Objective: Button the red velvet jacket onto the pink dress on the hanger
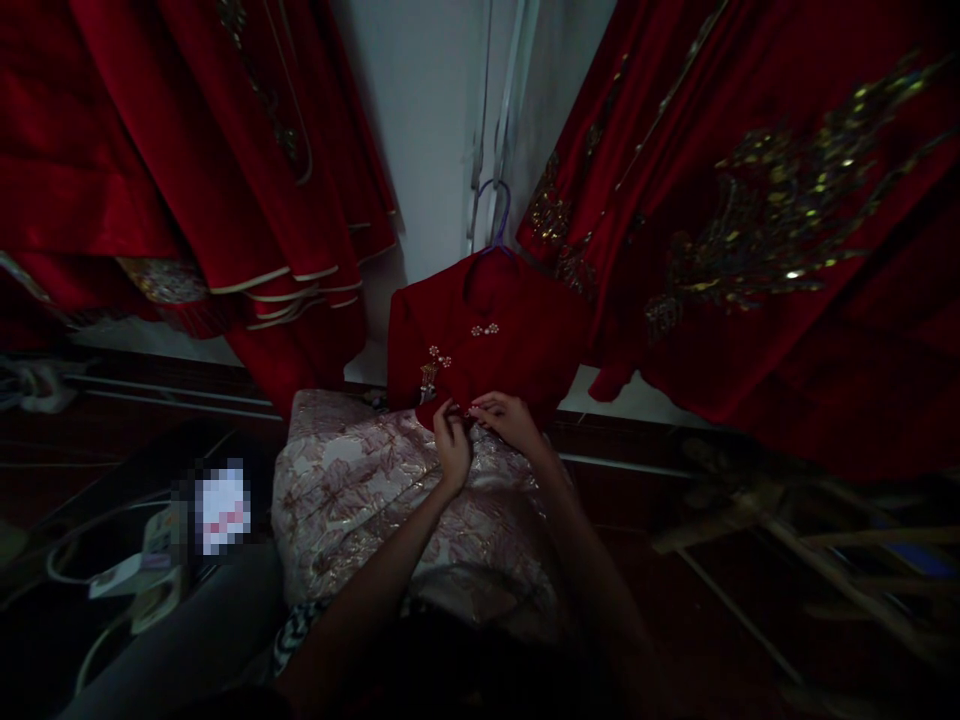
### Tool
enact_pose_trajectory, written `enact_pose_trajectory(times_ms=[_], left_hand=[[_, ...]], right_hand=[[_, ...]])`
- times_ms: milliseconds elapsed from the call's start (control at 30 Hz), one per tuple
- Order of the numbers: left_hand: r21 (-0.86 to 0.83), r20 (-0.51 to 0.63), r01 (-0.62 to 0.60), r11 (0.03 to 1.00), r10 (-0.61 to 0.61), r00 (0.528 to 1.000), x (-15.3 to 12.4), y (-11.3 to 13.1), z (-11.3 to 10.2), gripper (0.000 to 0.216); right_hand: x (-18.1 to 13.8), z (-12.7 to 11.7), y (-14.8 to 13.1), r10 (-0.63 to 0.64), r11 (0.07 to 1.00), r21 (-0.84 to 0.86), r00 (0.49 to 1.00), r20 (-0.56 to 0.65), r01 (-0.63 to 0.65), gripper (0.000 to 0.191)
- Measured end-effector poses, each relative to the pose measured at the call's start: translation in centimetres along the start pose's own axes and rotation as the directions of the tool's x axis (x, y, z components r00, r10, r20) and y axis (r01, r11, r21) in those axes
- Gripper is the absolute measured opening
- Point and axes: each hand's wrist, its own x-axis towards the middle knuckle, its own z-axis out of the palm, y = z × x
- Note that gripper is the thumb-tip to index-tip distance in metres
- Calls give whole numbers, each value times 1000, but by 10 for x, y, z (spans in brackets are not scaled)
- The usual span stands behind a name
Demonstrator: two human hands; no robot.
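Note:
A small red jacket (510, 345) hangs on a purple hanger (496, 222) against the white wall, with pearl-like frog buttons down its front. My left hand (452, 442) and my right hand (508, 418) meet at its lower front edge, fingers pinched together on a button fastening there. Both hands are closed on the jacket's hem area. The fastening itself is too small and dark to make out. Below my arms lies a pink floral brocade cushion (352, 490).
Long red embroidered garments hang at the left (225, 170) and right (772, 220), the right one with gold sequins. Cables and a white box (150, 565) lie on the dark floor at left. A wooden frame (810, 550) lies at right.

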Motion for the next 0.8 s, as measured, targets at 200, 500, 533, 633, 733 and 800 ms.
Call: enact_pose_trajectory(times_ms=[200,500,533,633,733,800], left_hand=[[14,16,15,1000,-16,1000,2,-3,4,34],[36,68,-18,999,16,998,-2,-7,3,54],[37,82,-14,999,11,997,-3,-7,2,56],[15,104,37,999,-38,994,-5,-8,2,55],[-23,83,66,998,-64,994,-2,-8,2,44],[-43,77,66,997,-62,995,2,-7,3,34]], right_hand=[[0,-5,-2,-87,980,-182,995,-58,75,18],[-4,0,-8,31,998,42,993,118,-36,23],[-4,1,-8,43,997,63,992,119,-51,23],[-5,5,-5,76,993,83,993,87,-84,24],[-5,9,-2,116,990,76,993,30,-118,25],[-4,11,0,131,988,79,991,-1,-130,25]])
